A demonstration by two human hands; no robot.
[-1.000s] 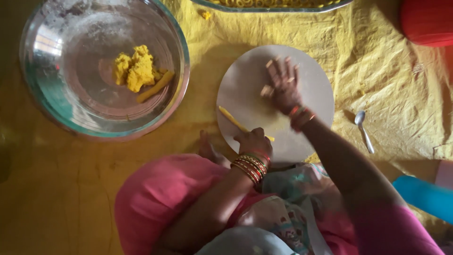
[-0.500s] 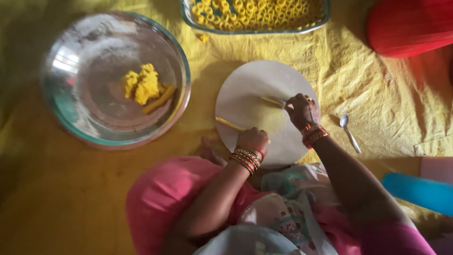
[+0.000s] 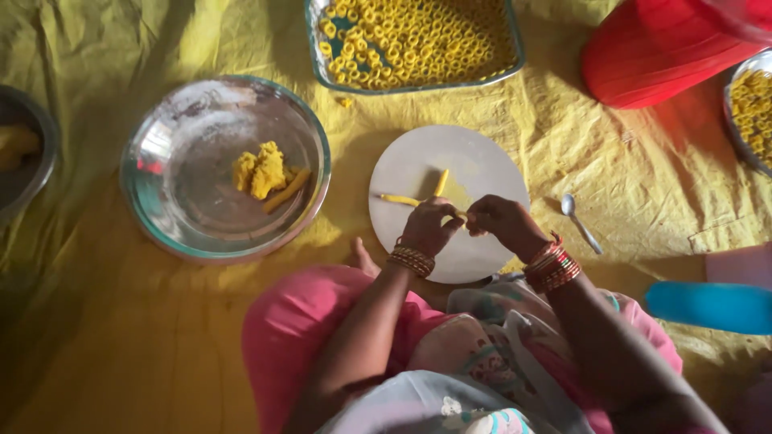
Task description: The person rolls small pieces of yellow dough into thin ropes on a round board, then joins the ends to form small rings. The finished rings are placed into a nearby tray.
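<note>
Dough strip (image 3: 464, 215), thin and yellow, sits pinched between both hands over the near half of the round white board (image 3: 490, 161). Left hand (image 3: 430, 227) has its fingertips closed on one end, right hand (image 3: 500, 223) closed on the other, knuckles nearly touching. Only a sliver of yellow peeks out between them, so how the piece lies is hard to call — it looks to run left to right, from one hand to the other.

Two more strips wait on the board: one (image 3: 400, 199) lying roughly crosswise, pointing left, the other (image 3: 441, 182) running away from the person, tilted slightly right.

By the look of it this dough is soft, light and a bit tacky; it would bend, stretch or tear under any firm squeeze. Best held gently at the ends with fingertips, as both hands do now, never gripped in the middle.

Off to the left, a steel bowl (image 3: 193, 217) holds a lump of dough (image 3: 259, 170) and another strip. Beyond the board a tray (image 3: 315, 48) is packed with small yellow rings (image 3: 414, 36). A spoon (image 3: 579, 223) lies on the yellow cloth (image 3: 611, 137) just right of the board.
</note>
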